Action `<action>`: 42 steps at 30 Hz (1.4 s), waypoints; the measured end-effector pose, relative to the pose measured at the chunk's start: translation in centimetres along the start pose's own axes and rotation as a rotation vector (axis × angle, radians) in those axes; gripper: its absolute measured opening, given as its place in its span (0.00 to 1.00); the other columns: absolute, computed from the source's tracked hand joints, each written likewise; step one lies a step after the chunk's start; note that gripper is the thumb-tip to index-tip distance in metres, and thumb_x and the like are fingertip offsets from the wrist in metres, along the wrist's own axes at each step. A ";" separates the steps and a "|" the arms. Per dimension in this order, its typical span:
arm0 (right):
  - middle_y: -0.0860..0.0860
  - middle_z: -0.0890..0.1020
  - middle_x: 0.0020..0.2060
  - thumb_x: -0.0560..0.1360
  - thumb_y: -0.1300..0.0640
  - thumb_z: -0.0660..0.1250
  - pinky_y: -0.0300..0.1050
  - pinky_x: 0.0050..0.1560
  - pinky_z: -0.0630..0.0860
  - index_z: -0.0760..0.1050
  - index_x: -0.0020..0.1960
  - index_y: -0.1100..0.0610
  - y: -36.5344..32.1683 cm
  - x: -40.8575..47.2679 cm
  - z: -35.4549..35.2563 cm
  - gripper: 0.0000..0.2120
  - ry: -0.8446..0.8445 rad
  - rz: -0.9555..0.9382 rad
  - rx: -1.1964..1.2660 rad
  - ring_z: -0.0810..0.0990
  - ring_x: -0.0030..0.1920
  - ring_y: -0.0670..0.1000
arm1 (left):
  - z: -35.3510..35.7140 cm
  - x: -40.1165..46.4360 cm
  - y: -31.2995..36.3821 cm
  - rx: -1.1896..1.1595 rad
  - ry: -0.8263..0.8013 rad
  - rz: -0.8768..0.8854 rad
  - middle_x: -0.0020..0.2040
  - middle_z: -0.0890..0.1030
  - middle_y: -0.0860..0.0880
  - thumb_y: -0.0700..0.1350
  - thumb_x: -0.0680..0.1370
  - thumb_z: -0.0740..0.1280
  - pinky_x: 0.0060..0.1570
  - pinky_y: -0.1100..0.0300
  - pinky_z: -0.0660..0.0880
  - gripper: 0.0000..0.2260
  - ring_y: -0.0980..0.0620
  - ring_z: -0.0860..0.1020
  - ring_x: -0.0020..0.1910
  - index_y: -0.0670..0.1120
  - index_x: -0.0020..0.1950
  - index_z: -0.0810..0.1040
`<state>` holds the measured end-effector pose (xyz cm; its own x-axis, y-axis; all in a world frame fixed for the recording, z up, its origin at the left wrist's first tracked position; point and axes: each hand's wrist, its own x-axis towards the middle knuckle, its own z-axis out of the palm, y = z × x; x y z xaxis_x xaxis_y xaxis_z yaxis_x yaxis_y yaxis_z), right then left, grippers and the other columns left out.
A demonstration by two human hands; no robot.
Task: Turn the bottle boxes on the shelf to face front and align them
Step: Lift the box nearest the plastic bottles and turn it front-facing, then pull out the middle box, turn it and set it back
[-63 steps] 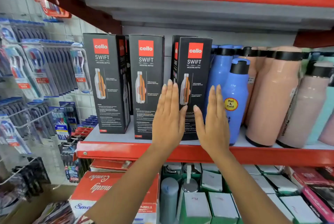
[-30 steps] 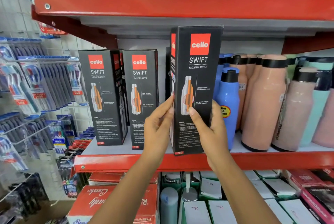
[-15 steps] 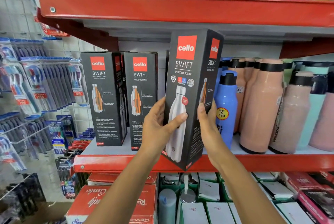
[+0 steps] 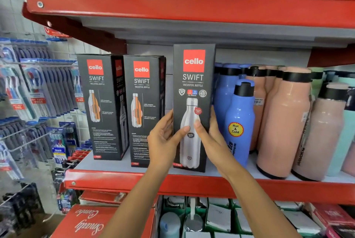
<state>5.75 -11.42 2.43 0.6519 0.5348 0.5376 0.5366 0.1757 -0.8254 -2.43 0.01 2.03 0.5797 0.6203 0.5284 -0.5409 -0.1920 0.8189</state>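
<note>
Three black Cello Swift bottle boxes stand on the red-edged shelf (image 4: 146, 182). The right box (image 4: 194, 76) shows its face with the large steel bottle picture and stands upright near the shelf's front edge. My left hand (image 4: 163, 139) holds its left side and my right hand (image 4: 209, 135) holds its right side, thumbs across the face. The middle box (image 4: 143, 107) and the left box (image 4: 99, 103) show their faces with the small cutaway bottle and fine print; both are angled slightly so a side panel shows.
Blue bottles (image 4: 240, 126) stand right of the held box, then peach bottles (image 4: 284, 118). An upper red shelf (image 4: 172, 7) hangs close above. Toothbrush packs (image 4: 38, 87) hang at left. Boxed goods (image 4: 92, 222) fill the level below.
Both hands lifted the right box off the shelf, turned it so the large-bottle face points forward, and set it back down upright on the shelf.
</note>
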 end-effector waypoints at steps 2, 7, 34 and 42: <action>0.27 0.63 0.71 0.81 0.49 0.60 0.23 0.66 0.60 0.52 0.73 0.30 3.2 2.4 -2.4 0.27 -0.045 -0.003 0.006 0.61 0.69 0.24 | 3.2 1.2 -2.5 0.031 0.069 -0.009 0.61 0.81 0.54 0.34 0.71 0.75 0.69 0.53 0.71 0.26 0.60 0.77 0.64 0.48 0.66 0.75; 0.28 0.67 0.69 0.81 0.51 0.61 0.26 0.67 0.63 0.54 0.80 0.45 4.2 2.9 -1.9 0.30 0.023 -0.007 -0.033 0.66 0.68 0.26 | 2.7 2.0 -3.7 0.044 0.086 -0.024 0.68 0.77 0.48 0.36 0.71 0.75 0.70 0.52 0.70 0.28 0.56 0.74 0.68 0.42 0.70 0.72; 0.45 0.80 0.62 0.77 0.40 0.52 0.36 0.64 0.72 0.73 0.68 0.51 0.5 -1.2 6.5 0.26 0.248 0.036 0.275 0.77 0.64 0.39 | -6.4 0.6 -1.3 0.099 0.156 0.052 0.70 0.73 0.55 0.67 0.76 0.55 0.72 0.52 0.64 0.27 0.58 0.69 0.70 0.54 0.70 0.70; 0.42 0.60 0.79 0.66 0.25 0.52 0.39 0.75 0.56 0.55 0.80 0.46 0.9 0.0 10.8 0.47 0.036 0.313 0.272 0.58 0.76 0.40 | -9.5 1.6 -0.2 0.080 -0.083 -0.283 0.66 0.66 0.68 0.74 0.71 0.47 0.69 0.61 0.56 0.35 0.62 0.63 0.73 0.62 0.74 0.61</action>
<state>0.48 -2.31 -0.17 0.7821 0.5687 0.2547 0.1513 0.2232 -0.9630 -7.18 8.21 0.61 0.7498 0.5943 0.2909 -0.3034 -0.0819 0.9493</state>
